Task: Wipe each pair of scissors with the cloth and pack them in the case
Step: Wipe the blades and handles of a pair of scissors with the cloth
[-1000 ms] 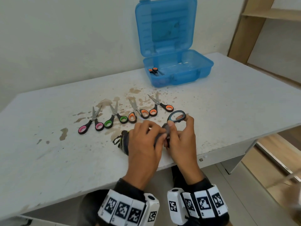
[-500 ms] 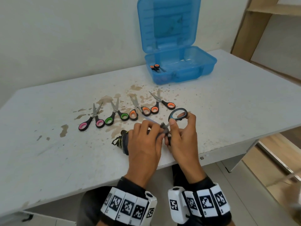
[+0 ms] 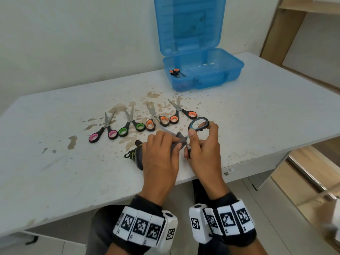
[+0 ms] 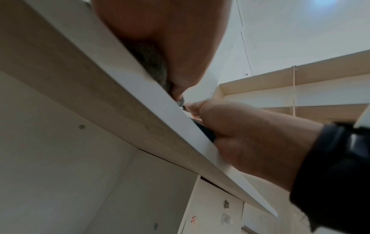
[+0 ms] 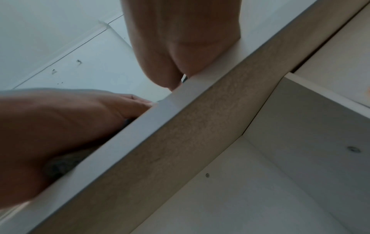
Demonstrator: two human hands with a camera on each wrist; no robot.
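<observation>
My right hand (image 3: 200,148) grips the black-and-blue scissors (image 3: 198,124) by the handles, one ring sticking up above my fingers. My left hand (image 3: 161,151) pinches the grey cloth (image 3: 179,139) around the blade, whose tip (image 3: 161,128) pokes out to the left. The rest of the cloth (image 3: 137,157) trails out under my left palm. Both wrist views look up from below the table's edge and show only the heels of the hands. The open blue case (image 3: 202,70) stands at the back with one orange-handled pair (image 3: 175,72) inside.
On the stained white table (image 3: 55,162), several scissors lie in a row: a pink pair (image 3: 104,130), a green pair (image 3: 131,126), and two orange pairs (image 3: 156,120) (image 3: 184,113). A wooden shelf unit (image 3: 294,24) stands at the right. My hands work at the table's front edge.
My left hand with the cloth has slid back along the blade toward the handles, so more of the blade tip shows. The view has shifted slightly.
</observation>
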